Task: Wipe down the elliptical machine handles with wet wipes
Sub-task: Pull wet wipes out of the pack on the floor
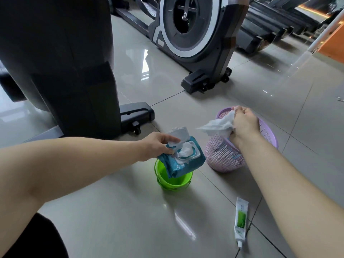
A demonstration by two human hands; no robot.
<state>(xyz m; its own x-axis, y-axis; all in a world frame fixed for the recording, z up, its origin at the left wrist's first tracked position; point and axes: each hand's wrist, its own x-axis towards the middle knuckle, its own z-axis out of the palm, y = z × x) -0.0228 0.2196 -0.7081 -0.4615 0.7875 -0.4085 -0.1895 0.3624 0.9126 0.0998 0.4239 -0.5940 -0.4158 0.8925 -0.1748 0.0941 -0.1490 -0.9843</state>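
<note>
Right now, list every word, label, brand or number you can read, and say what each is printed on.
None can be read.
Blue wet wipes pack: pale print on the wrapper, too blurred.
Green and white tube: print too small to read.
Elliptical machine: pale sticker low on the housing, no text can be made out.

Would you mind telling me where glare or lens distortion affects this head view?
Head view: bright glare streaks the glossy floor beside the elliptical machine; wide-angle distortion bows its tile joints toward the edges; the wipe in the right hand looks sharp.
</note>
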